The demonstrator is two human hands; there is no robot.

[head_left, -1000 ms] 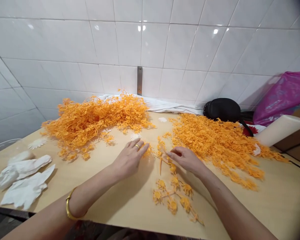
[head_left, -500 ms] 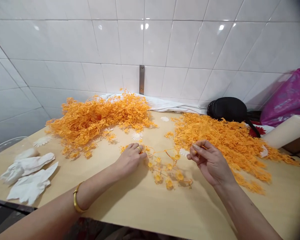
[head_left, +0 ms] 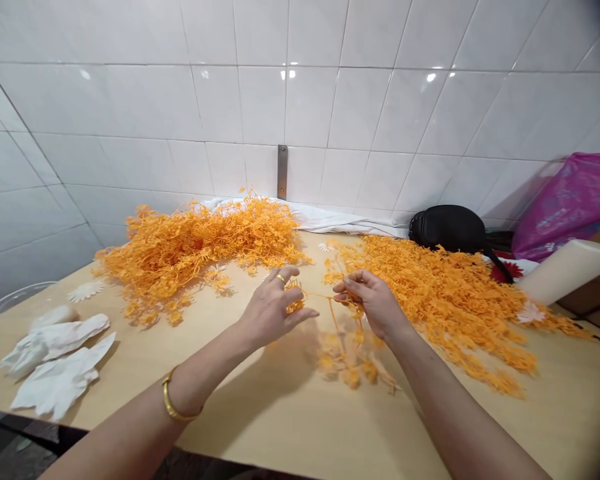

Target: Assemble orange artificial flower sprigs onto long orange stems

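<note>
Pinching the stem of an orange artificial flower spray [head_left: 341, 360], the right hand [head_left: 369, 301] holds it above the wooden tabletop [head_left: 290, 427]; the half-open left hand [head_left: 273, 310] is at its upper tuft. Orange spray heaps [head_left: 430, 300] lie beyond, before white wall tiles [head_left: 310, 107].

The pale wooden tabletop [head_left: 290, 427] carries heaps of bright orange sprigs [head_left: 195, 243] and a white daisy cutout [head_left: 86, 291]. Behind it rises a wall of glossy white tiles [head_left: 310, 107] with thin grey grout lines; a black pouch [head_left: 447, 229] and a magenta plastic bag [head_left: 575, 207] sit behind its right end.
</note>
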